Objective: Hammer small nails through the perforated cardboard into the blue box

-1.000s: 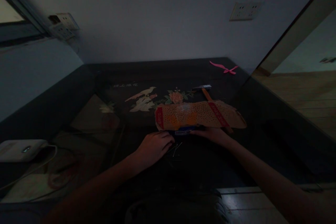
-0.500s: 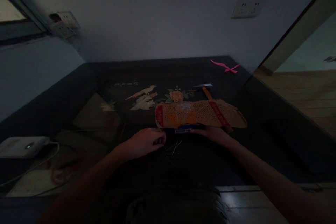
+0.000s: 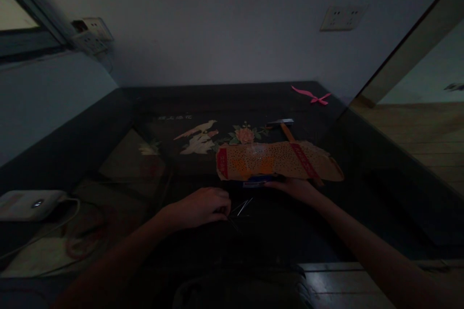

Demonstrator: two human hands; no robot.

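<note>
A torn piece of brown cardboard point(image 3: 279, 158), full of small holes and crossed by red strips, lies before me. From under its near edge shows a blue object with a white label point(image 3: 253, 184), its kind unclear. My right hand point(image 3: 295, 188) is closed at that edge, thumb against the blue object, other fingers hidden. Several thin metal pins or nails point(image 3: 243, 207) lie on the dark tabletop. Beside them my left hand point(image 3: 208, 206) is closed, fingers curled, fingertips at the pins; whatever is pinched is too small and dark to make out.
Behind the cardboard lies a hammer point(image 3: 286, 130), its handle partly covered. A pink ribbon point(image 3: 315, 98) rests at the back right. At the left is a white device point(image 3: 32, 204) with a cable. The tabletop point(image 3: 203, 99) bears a bird-and-flower picture and meets the wall.
My left hand has moved slightly down and toward me, from near the cardboard's edge to the pins. The right hand stays at the blue object. The whole view has shifted slightly.
</note>
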